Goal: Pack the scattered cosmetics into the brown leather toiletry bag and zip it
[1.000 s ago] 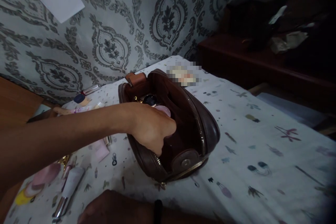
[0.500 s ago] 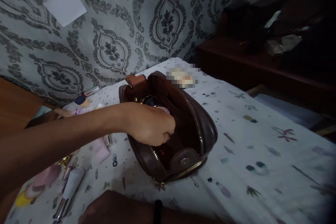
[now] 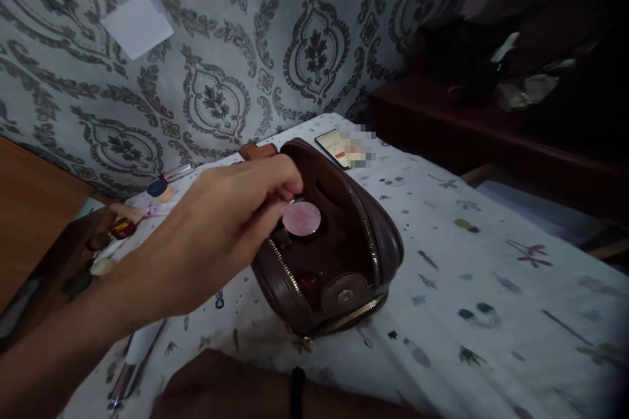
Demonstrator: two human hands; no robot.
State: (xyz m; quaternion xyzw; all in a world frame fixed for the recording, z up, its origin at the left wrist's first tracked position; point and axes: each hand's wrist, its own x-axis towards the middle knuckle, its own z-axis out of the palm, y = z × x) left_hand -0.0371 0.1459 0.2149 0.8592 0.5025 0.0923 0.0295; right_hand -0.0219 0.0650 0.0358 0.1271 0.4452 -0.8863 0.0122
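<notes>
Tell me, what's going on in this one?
A person has their left hand over an open brown bag, its fingers curled beside a round pink item inside; whether they grip anything is hidden. The right hand is on the near side of the bag. A phone lies beyond the bag on the printed cloth.

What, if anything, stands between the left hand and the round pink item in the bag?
Nothing visible. The left hand is over the open brown bag, its fingers by the pink item's upper left edge in this view; contact is unclear. The bag's flap is off at the near end.
</notes>
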